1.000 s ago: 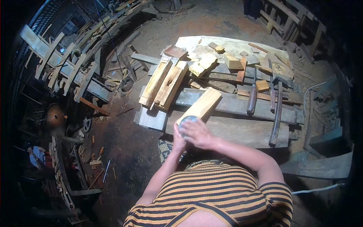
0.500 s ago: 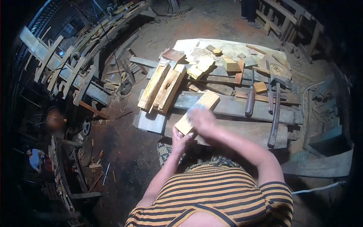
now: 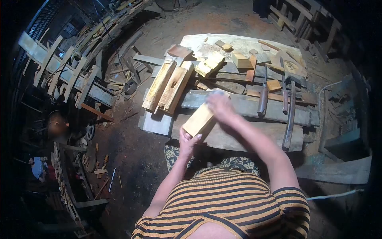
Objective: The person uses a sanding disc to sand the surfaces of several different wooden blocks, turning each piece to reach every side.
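Here — wood block (image 3: 198,122) over plank bench (image 3: 274,131) — dim, littered floor (image 3: 135,147).

**Plank bench (image 3: 272,133) crowded on its left, right and far sides**

Grey boards (image 3: 242,104) run left to right. At the left, two long blocks (image 3: 177,87) lie side by side, a reddish piece (image 3: 180,51) by their far end. Farther back sit a rough yellow chunk (image 3: 209,65), a squared block (image 3: 241,61) and small offcuts (image 3: 227,47) on a pale sheet (image 3: 242,43). At the right, a small orange block (image 3: 273,85) lies between two handled tools (image 3: 263,101).
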`<move>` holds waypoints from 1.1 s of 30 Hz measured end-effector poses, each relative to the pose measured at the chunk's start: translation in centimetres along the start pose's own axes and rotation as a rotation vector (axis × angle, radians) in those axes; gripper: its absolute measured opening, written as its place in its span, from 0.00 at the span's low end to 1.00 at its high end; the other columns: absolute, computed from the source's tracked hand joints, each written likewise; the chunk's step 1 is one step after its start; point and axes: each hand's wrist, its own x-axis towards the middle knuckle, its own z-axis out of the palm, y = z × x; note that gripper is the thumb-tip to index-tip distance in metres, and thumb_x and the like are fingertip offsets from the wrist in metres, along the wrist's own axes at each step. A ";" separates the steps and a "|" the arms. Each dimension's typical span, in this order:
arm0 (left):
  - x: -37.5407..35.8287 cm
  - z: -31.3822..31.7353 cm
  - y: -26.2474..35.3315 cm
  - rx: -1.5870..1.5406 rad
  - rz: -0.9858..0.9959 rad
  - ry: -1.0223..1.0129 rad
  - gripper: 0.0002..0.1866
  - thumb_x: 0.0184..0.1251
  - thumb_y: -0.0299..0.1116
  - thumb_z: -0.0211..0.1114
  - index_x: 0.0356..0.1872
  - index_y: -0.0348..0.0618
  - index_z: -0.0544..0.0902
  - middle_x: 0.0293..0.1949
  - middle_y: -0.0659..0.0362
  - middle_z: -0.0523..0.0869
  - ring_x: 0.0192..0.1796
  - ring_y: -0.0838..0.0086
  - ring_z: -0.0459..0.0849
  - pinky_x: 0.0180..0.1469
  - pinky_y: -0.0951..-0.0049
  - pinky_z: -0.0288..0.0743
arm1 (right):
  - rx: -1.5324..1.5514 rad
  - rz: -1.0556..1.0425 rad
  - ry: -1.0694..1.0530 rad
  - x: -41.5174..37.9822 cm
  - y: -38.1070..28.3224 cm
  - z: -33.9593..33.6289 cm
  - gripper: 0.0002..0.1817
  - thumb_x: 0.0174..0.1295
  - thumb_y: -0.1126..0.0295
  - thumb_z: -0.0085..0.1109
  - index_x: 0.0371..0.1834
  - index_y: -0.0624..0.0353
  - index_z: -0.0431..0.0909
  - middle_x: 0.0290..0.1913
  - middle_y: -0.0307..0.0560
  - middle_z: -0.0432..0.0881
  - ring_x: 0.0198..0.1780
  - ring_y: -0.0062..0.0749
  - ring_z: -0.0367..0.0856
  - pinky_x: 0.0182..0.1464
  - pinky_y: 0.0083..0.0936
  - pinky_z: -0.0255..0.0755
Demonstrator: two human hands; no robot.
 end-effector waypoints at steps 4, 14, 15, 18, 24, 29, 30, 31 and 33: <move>0.1 -0.6 -0.3 0.066 0.005 0.000 0.34 0.52 0.26 0.71 0.59 0.40 0.61 0.54 0.54 0.74 0.57 0.70 0.74 0.60 0.67 0.69 | 0.126 -0.449 0.043 -6.6 -7.6 0.5 0.16 0.60 0.62 0.53 0.49 0.52 0.78 0.55 0.48 0.76 0.61 0.39 0.70 0.65 0.44 0.58; 1.4 -1.9 -1.4 0.052 -0.088 0.062 0.30 0.61 0.53 0.62 0.54 0.40 0.66 0.43 0.53 0.79 0.38 0.69 0.84 0.39 0.68 0.82 | 0.046 -0.086 0.222 0.5 1.7 -2.1 0.22 0.63 0.55 0.51 0.59 0.45 0.74 0.66 0.42 0.69 0.70 0.41 0.59 0.69 0.55 0.47; 1.3 -1.3 -0.8 0.056 -0.085 0.060 0.30 0.61 0.53 0.62 0.54 0.40 0.66 0.43 0.53 0.79 0.38 0.69 0.84 0.39 0.68 0.82 | 0.017 -0.063 0.197 1.0 1.1 -2.1 0.22 0.63 0.55 0.51 0.59 0.45 0.74 0.66 0.42 0.69 0.70 0.41 0.59 0.69 0.55 0.47; 0.9 0.6 1.4 -0.002 -0.109 0.118 0.27 0.61 0.49 0.64 0.53 0.41 0.68 0.38 0.55 0.81 0.39 0.70 0.84 0.34 0.71 0.82 | -0.011 -0.056 0.191 1.7 0.5 -1.7 0.22 0.62 0.54 0.52 0.59 0.46 0.74 0.66 0.42 0.68 0.69 0.41 0.59 0.69 0.55 0.47; 1.9 -0.9 -0.7 0.059 -0.090 0.131 0.15 0.66 0.31 0.61 0.51 0.41 0.72 0.32 0.57 0.83 0.26 0.72 0.84 0.26 0.75 0.82 | -0.073 -0.095 0.221 2.1 -1.1 -0.2 0.21 0.63 0.58 0.50 0.58 0.47 0.74 0.66 0.42 0.68 0.69 0.40 0.60 0.68 0.55 0.47; 2.3 -1.9 -2.4 0.072 0.086 0.144 0.15 0.66 0.29 0.61 0.52 0.43 0.74 0.37 0.58 0.83 0.32 0.75 0.85 0.30 0.75 0.81 | -0.016 -0.456 0.154 -3.8 -7.9 1.6 0.21 0.62 0.56 0.53 0.56 0.49 0.74 0.63 0.44 0.71 0.66 0.37 0.66 0.67 0.48 0.53; 2.4 -2.1 -2.5 -0.028 0.037 0.184 0.14 0.66 0.29 0.61 0.51 0.43 0.75 0.37 0.59 0.83 0.32 0.76 0.85 0.31 0.75 0.81 | 0.025 -0.478 0.099 -4.4 -8.2 1.7 0.21 0.62 0.55 0.53 0.57 0.48 0.74 0.65 0.43 0.69 0.67 0.35 0.65 0.68 0.47 0.53; 2.3 -2.4 -2.7 -0.129 -0.013 0.224 0.13 0.66 0.30 0.61 0.50 0.43 0.76 0.36 0.60 0.83 0.32 0.77 0.84 0.32 0.74 0.81 | 0.066 -0.499 0.045 -4.8 -8.3 1.6 0.22 0.62 0.55 0.53 0.59 0.46 0.73 0.67 0.42 0.68 0.69 0.34 0.63 0.69 0.46 0.52; 2.1 -2.2 -2.7 0.118 0.126 0.192 0.14 0.65 0.32 0.63 0.50 0.41 0.75 0.36 0.59 0.83 0.33 0.75 0.85 0.34 0.74 0.81 | 0.140 -0.609 0.045 -3.5 -6.5 1.6 0.21 0.62 0.56 0.54 0.59 0.43 0.73 0.66 0.41 0.69 0.68 0.35 0.64 0.69 0.46 0.53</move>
